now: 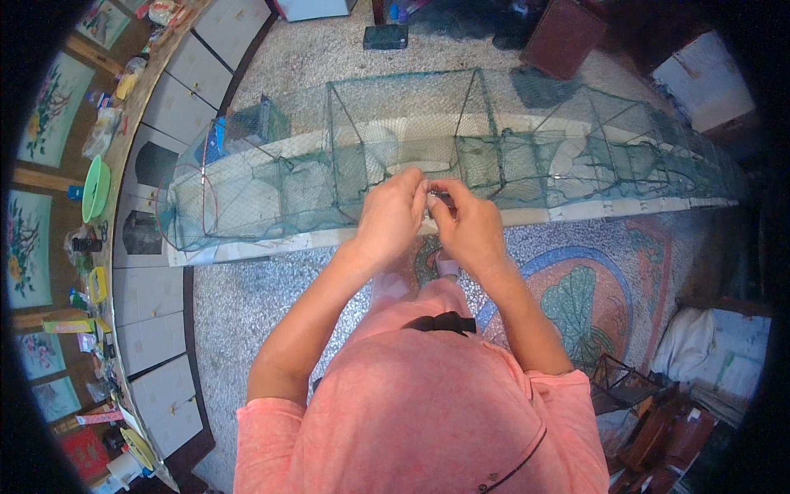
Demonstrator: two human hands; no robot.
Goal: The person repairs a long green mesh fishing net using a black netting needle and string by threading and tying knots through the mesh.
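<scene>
A long green mesh net trap (411, 107) with dark rectangular frames stretches from left to right in front of me, over a long white board (263, 247). At the net's near edge, around its middle, my left hand (391, 212) and my right hand (469, 224) meet with their fingertips almost touching. Both hands are closed in a pinch. A small dark bit (444, 199) shows between the fingers of the right hand, too small to name. What the left fingers hold is hidden. A reddish hoop (204, 193) shapes the net's left end.
White cabinets (152, 296) line the left side, their counter crowded with a green basin (96, 189) and small items. A blue object (216, 138) sits behind the net's left part. Dark wooden furniture (671, 436) and a white cloth (687, 344) are at right. The floor is patterned terrazzo (568, 296).
</scene>
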